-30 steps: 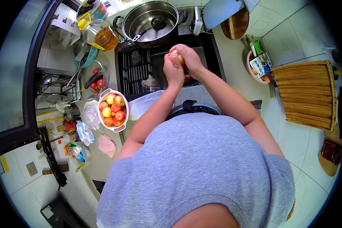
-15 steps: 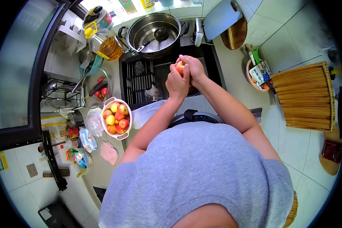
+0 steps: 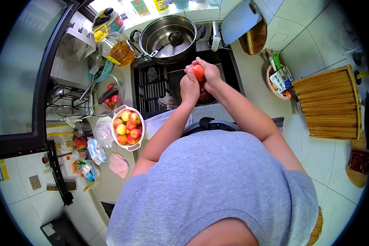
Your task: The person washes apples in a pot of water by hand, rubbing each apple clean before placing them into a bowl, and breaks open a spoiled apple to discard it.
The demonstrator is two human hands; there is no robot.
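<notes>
Over the dark sink (image 3: 174,78), a red apple (image 3: 198,72) is held between my two hands. My left hand (image 3: 189,89) wraps it from the left, and my right hand (image 3: 210,76) cups it from the right. Most of the apple's lower side is hidden by the palms. Below my wrists, dark reddish round shapes (image 3: 205,97) show in the sink, partly covered. To the left of my left forearm, a white two-handled colander (image 3: 114,126) holds several red and yellow apples (image 3: 129,126).
Behind the sink stands a large steel pot (image 3: 145,39) with a ladle (image 3: 175,38) inside, beside the faucet (image 3: 213,35). An oil bottle (image 3: 121,52) and a glass bowl of vegetables (image 3: 110,96) are at the left. A utensil-filled container (image 3: 270,80) stands at the right.
The apple has turned in my hands and shows a redder side. My fingers have shifted slightly around it, and both hands stay over the sink.
</notes>
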